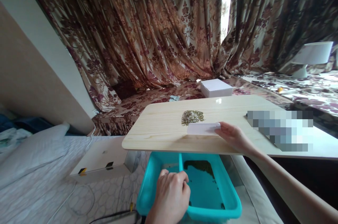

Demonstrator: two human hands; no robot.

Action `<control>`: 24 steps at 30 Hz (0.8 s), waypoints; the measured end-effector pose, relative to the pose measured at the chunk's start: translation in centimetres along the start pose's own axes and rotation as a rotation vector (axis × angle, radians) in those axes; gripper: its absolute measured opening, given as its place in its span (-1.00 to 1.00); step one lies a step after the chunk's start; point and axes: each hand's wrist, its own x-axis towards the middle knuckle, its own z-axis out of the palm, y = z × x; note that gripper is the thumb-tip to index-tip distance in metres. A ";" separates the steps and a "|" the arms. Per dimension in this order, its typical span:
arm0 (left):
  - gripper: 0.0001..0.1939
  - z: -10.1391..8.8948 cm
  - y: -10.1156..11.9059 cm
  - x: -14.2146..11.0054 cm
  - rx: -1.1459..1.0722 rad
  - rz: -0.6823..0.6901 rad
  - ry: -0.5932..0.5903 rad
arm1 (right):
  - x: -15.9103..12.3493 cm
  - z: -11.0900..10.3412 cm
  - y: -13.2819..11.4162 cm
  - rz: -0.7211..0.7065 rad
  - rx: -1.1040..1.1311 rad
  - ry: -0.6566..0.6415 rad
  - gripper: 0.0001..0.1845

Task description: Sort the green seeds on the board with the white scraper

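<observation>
Pale wood desk point(155, 122), right hand point(231, 134) pinching flat white card point(201, 129) sideways just nearside of green-white grainy pile point(192, 116); left hand point(171, 194) further off, can't tell its grip

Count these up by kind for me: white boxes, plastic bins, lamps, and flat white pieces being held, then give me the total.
White boxes, one beyond the board, one on the bed: 2
Plastic bins: 1
Lamps: 1
Flat white pieces held: 1
Total: 5
</observation>
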 end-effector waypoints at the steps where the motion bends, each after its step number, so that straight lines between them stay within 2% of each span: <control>1: -0.65 0.0 0.0 0.0 0.002 -0.001 0.000 | -0.4 -0.1 -0.2 0.006 0.004 -0.013 -0.56; 7: -0.65 -0.1 0.1 -0.1 0.010 0.012 0.002 | -3.2 -1.2 -1.5 0.074 0.033 -0.113 -0.60; 9: -0.66 0.1 0.4 -0.1 0.011 0.025 -0.005 | -3.4 -1.9 -1.7 0.087 0.054 -0.109 -0.59; 11: -0.66 0.6 0.9 0.0 0.003 0.044 -0.023 | -3.1 -2.6 -1.4 0.090 0.075 -0.011 -0.58; 16: -0.66 2.9 3.3 0.8 -0.054 0.161 -0.047 | -0.5 -3.6 1.0 0.093 0.122 0.447 -0.60; 20: -0.67 4.5 4.6 1.5 -0.070 0.236 -0.094 | 1.3 -2.9 3.1 0.083 0.066 0.552 -0.70; 24: -0.67 4.9 4.8 1.4 -0.063 0.213 -0.093 | 1.6 -2.1 3.7 0.060 -0.078 0.555 -0.78</control>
